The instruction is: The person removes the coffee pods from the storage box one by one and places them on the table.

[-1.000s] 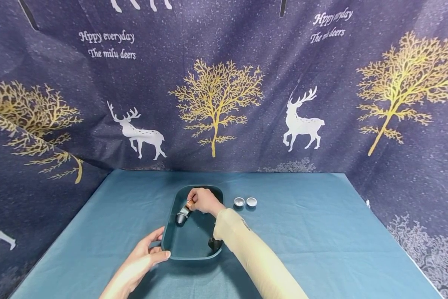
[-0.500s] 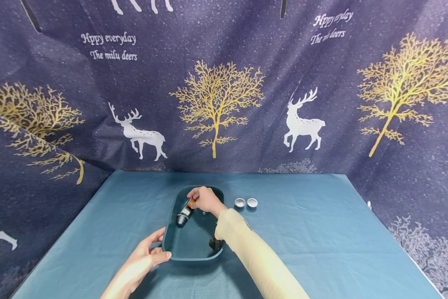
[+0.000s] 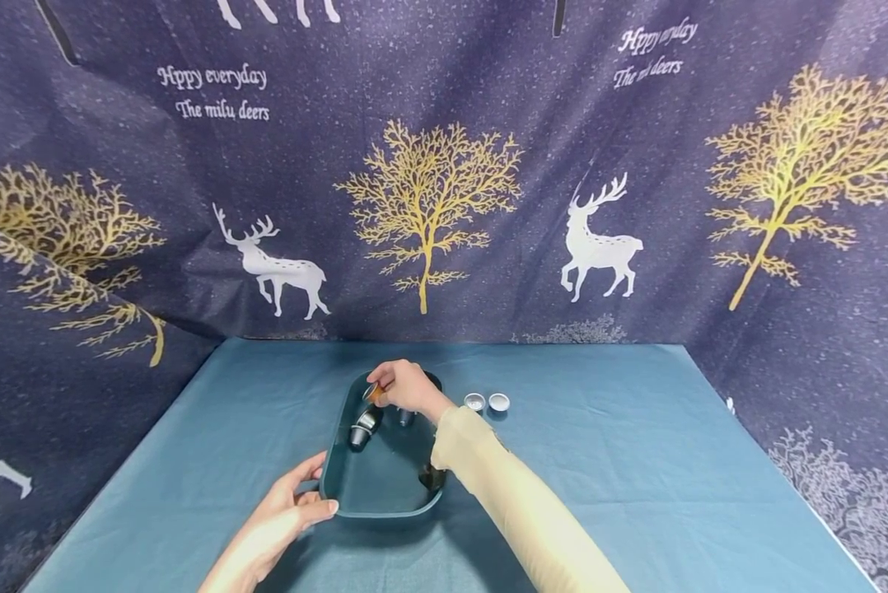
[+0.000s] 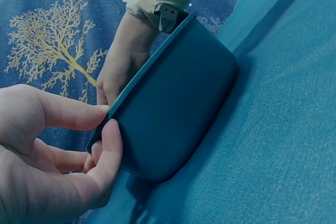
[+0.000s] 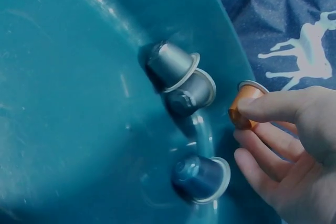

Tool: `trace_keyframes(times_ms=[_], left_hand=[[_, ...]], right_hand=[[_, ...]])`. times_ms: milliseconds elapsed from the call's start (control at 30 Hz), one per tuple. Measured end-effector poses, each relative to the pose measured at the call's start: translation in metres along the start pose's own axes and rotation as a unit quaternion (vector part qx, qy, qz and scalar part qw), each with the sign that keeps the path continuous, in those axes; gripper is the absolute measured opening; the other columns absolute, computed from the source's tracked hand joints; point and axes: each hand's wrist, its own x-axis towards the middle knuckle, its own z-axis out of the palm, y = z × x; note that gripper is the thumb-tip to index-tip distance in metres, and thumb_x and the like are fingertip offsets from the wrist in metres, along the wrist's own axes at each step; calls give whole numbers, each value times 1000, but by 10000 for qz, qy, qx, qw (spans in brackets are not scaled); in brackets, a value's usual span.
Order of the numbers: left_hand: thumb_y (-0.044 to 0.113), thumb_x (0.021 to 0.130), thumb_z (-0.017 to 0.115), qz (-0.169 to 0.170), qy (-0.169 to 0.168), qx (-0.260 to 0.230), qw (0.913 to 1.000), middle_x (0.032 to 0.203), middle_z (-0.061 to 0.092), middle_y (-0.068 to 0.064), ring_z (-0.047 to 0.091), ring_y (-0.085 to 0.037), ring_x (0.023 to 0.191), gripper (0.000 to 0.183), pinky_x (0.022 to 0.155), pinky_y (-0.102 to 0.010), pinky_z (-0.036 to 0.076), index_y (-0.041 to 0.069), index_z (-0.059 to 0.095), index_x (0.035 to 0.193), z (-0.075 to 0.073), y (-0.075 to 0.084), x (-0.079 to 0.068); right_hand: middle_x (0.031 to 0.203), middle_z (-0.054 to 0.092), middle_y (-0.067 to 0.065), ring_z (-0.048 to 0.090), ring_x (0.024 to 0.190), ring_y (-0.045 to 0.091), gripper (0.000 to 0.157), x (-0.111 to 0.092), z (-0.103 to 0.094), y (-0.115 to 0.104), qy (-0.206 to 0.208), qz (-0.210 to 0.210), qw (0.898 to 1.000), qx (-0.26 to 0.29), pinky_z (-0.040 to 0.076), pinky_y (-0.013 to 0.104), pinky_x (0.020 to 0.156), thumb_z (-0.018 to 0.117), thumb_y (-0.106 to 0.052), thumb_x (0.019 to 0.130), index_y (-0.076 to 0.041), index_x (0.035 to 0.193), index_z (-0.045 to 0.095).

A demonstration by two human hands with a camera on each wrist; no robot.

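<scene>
My right hand (image 3: 408, 389) pinches an orange coffee capsule (image 5: 247, 103) between thumb and fingers, over the far left part of a dark teal tub (image 3: 385, 515). In the right wrist view, a silver-grey capsule (image 5: 170, 66) and a darker grey capsule (image 5: 191, 95) lie on their sides against each other in the tub. A dark blue capsule (image 5: 202, 178) lies apart from them, below the hand-held one. My left hand (image 3: 281, 504) grips the tub's near left rim, thumb and fingers on either side of it, as the left wrist view shows. My right forearm covers part of the tub's right side.
Two small pale round cups (image 3: 474, 402) (image 3: 499, 403) stand side by side on the blue tablecloth (image 3: 600, 461), just right of the tub. A dark curtain (image 3: 488, 272) printed with deer and trees hangs behind the table. A dark device (image 4: 170, 17) sits at my right wrist.
My right hand has raised the orange capsule up and away from the two grey capsules. The dark blue capsule shows more clearly beneath the hand. My left hand keeps its hold on the tub.
</scene>
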Motion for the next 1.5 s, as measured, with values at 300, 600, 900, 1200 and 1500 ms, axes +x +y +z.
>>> trace_keyframes(times_ms=[300,600,900,1200,1500], left_hand=[[0,87,63,-27,123,61,9999,132,30,-17,55,-18,81,78,84,-32,48,-4,21,154,0,0,1],[0,88,63,18,-49,-14,10000,131,28,-17,57,-17,82,78,84,-33,49,-2,21,154,0,0,0],[1,87,64,58,-86,-14,9999,131,29,-18,59,-18,85,79,85,-32,49,-2,21,154,-1,0,-1],[2,88,64,-20,-41,57,10000,132,28,-17,56,-19,84,79,86,-33,48,-1,21,154,-1,1,-1],[2,89,63,-13,-66,54,10000,131,28,-17,56,-18,83,78,86,-33,48,-2,21,154,-2,1,-1]], right_hand=[[108,71,8,67,100,18,32,-9,-8,-10,27,-141,9999,-32,56,32,89,75,-3,84,-9,115,72],[103,72,7,68,95,18,29,-13,-12,-5,82,-358,9992,148,56,32,88,77,-2,82,-10,110,73],[105,71,10,70,94,18,35,-27,-19,-5,36,-530,9978,393,56,27,85,76,-2,83,-5,117,69],[107,71,10,71,95,19,36,-42,-29,-4,32,-605,9971,466,56,27,80,74,-4,86,-6,120,68],[111,69,8,70,100,18,35,-64,-45,2,6,-579,9964,612,56,26,78,72,-6,87,-11,122,67]])
